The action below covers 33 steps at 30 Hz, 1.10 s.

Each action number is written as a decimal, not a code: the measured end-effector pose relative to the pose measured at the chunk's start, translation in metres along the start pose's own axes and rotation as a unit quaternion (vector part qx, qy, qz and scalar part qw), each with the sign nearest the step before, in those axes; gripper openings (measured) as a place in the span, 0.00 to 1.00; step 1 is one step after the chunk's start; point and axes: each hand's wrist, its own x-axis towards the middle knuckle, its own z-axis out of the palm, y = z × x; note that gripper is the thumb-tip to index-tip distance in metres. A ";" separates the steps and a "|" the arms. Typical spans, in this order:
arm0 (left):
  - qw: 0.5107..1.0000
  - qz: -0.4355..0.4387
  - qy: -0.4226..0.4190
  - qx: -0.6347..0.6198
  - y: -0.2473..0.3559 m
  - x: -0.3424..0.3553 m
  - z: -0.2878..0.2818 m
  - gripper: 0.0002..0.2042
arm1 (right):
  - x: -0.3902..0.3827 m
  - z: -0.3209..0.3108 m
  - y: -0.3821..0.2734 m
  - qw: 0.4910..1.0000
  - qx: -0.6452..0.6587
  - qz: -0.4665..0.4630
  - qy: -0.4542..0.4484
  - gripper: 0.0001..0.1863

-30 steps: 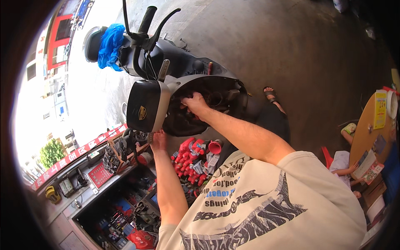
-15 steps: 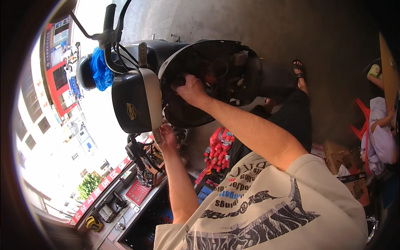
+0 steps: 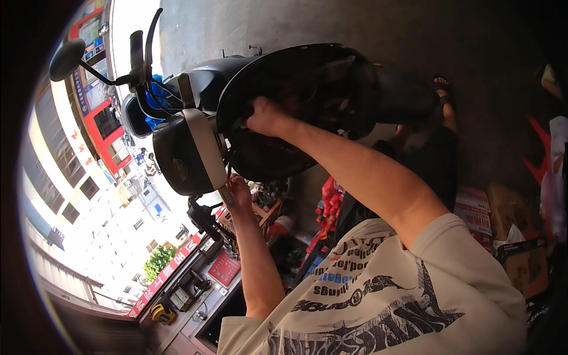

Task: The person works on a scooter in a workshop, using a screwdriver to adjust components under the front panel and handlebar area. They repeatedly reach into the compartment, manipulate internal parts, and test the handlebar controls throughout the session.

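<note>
The black scooter's front housing, with a pale side strip, has mirrors and handlebar grips above it. Beside it is the open, dark hollow shell of the front body. My right hand reaches into this shell, fingers curled at its shadowed inner left; what they grip is hidden. My left hand is at the lower edge of the housing, beside a small indicator, with fingers curled on something too small to make out near a dark cable. A blue plastic bundle lies behind the handlebar.
A workbench with tools and a red board is at lower left. Red containers lie below the scooter. Cardboard boxes, a red chair and part of another person are at right. A bright street lies left.
The scooter's front sits higher and further left in view as the camera turned, and the left mirror now shows. My hands stay at the shell and housing edge.
</note>
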 end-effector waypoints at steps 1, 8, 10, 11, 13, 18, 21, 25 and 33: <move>0.999 -0.009 -0.027 -0.015 0.002 0.005 0.000 0.05 | 0.005 -0.004 -0.003 1.000 -0.012 -0.020 -0.004 0.24; 0.993 0.016 0.113 0.023 -0.003 0.006 -0.038 0.10 | 0.005 0.002 -0.007 1.000 -0.023 0.012 -0.003 0.23; 0.997 0.005 0.068 0.024 -0.003 -0.002 -0.044 0.06 | 0.002 0.007 -0.007 1.000 -0.019 0.015 0.012 0.24; 0.997 0.011 0.073 0.024 -0.001 -0.006 -0.048 0.05 | 0.000 0.010 -0.007 1.000 -0.017 0.016 0.017 0.24; 0.996 0.027 0.079 0.030 0.001 -0.007 -0.041 0.09 | 0.008 0.014 -0.004 1.000 -0.002 -0.005 0.014 0.26; 0.994 -0.026 0.089 -0.061 0.002 -0.005 0.015 0.05 | 0.021 0.010 0.005 1.000 -0.003 -0.003 -0.025 0.26; 0.993 -0.015 0.097 -0.069 0.005 -0.009 -0.005 0.02 | 0.023 0.017 0.009 0.996 0.016 0.015 -0.088 0.25; 0.995 -0.060 0.078 0.003 -0.007 -0.018 -0.019 0.04 | 0.041 0.026 0.029 0.997 -0.001 -0.032 -0.067 0.25; 0.995 -0.077 0.047 -0.036 0.004 -0.026 -0.015 0.02 | -0.001 -0.020 -0.017 0.978 0.136 0.029 -0.159 0.19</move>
